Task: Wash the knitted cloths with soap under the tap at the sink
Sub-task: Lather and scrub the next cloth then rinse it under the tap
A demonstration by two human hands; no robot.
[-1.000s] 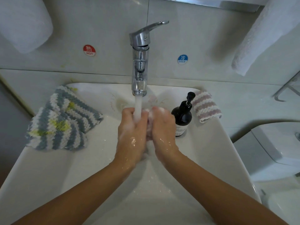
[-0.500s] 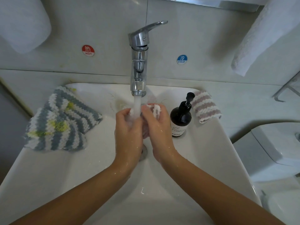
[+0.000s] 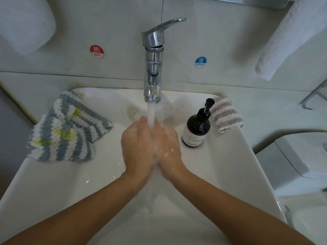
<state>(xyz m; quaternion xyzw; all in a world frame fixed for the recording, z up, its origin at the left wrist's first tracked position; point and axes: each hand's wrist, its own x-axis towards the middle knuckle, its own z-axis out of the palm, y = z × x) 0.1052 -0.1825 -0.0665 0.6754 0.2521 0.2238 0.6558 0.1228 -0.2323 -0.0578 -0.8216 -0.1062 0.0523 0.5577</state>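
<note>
The chrome tap [image 3: 153, 68] runs a stream of water [image 3: 151, 112] onto my hands over the white sink [image 3: 247, 165]. My left hand [image 3: 138, 144] and my right hand [image 3: 168, 144] are wet and foamy, pressed together with fingers curled round a small pink-and-white knitted cloth, which is hidden between them. Two blue, white and yellow striped knitted cloths [image 3: 65, 131] lie on the sink's left rim. Another pink-and-white knitted cloth [image 3: 224, 114] lies on the right rim, behind a dark pump bottle of soap [image 3: 197, 128].
Hot and cold stickers mark the tiled wall beside the tap. A white towel [image 3: 292, 38] hangs at the upper right and another [image 3: 23, 22] at the upper left. A white toilet [image 3: 300, 160] stands to the right of the sink.
My hands have kept rubbing under the stream. Half a second ago the pink-and-white cloth showed between my fingertips; now my hands have closed over it and moved slightly towards me.
</note>
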